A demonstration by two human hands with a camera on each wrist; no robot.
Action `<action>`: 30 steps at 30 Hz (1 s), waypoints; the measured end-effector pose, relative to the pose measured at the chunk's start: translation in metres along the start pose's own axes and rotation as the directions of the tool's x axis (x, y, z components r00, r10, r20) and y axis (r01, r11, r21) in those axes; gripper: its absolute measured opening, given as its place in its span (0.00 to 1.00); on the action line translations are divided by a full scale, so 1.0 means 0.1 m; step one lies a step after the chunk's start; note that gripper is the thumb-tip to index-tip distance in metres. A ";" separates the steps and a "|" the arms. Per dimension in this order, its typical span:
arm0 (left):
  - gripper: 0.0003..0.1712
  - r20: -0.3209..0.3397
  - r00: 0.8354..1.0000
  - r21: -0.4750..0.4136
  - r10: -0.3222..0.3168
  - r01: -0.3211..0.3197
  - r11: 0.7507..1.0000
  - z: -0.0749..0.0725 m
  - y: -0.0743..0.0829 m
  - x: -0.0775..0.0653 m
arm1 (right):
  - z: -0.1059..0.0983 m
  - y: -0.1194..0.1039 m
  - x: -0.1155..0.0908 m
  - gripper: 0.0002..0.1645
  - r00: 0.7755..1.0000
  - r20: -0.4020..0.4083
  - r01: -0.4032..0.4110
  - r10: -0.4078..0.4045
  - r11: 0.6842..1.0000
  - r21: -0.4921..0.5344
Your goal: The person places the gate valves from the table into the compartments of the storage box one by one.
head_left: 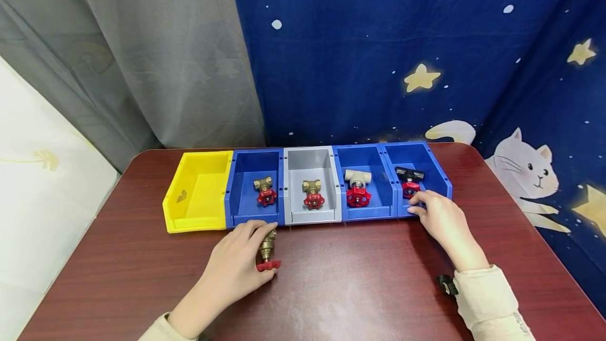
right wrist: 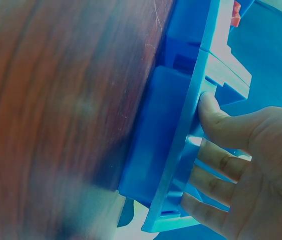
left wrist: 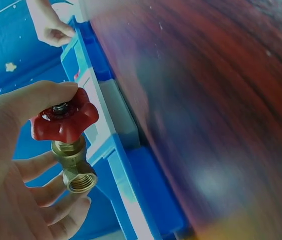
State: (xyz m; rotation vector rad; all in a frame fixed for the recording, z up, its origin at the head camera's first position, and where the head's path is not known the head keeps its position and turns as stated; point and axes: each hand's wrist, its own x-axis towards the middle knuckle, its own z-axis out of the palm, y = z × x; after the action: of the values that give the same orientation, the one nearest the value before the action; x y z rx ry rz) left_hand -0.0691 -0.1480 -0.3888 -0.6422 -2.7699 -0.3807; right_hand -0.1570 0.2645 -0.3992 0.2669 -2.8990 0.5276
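Note:
My left hand (head_left: pixel 240 258) grips a brass valve with a red handwheel (left wrist: pixel 73 135) just above the table, before the left blue bin (head_left: pixel 253 214). In the left wrist view the thumb lies on the handwheel, the fingers behind the brass body; its threaded opening shows. My right hand (head_left: pixel 438 218) is at the front of the rightmost blue bin (head_left: pixel 442 186), fingers loosely bent and thumb by the front rim. Just beyond the fingertips lies a black valve with a red handwheel (head_left: pixel 410 175). The right wrist view shows nothing between thumb and fingers.
Left of the blue bins stands a yellow bin (head_left: pixel 176 207). Brass valves with red handwheels lie in the left blue bin (head_left: pixel 264 191) and the grey bin (head_left: pixel 312 194). A white valve with red handwheel (head_left: pixel 358 188) lies in another blue bin. Curtains (head_left: pixel 331 57) hang behind the brown table (head_left: pixel 341 288).

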 end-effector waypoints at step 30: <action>0.48 -0.113 0.986 0.009 -0.122 0.124 0.992 -0.12 -0.36 -0.19 | -0.01 -0.01 0.00 0.07 1.000 0.019 -0.015 0.015 1.000 0.001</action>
State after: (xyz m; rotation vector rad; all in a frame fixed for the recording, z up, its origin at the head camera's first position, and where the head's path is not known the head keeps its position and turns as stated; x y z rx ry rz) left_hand -0.0669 -0.1904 -0.3910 -0.4333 -2.7090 -0.4072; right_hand -0.1567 0.2640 -0.3978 0.2513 -2.9209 0.5326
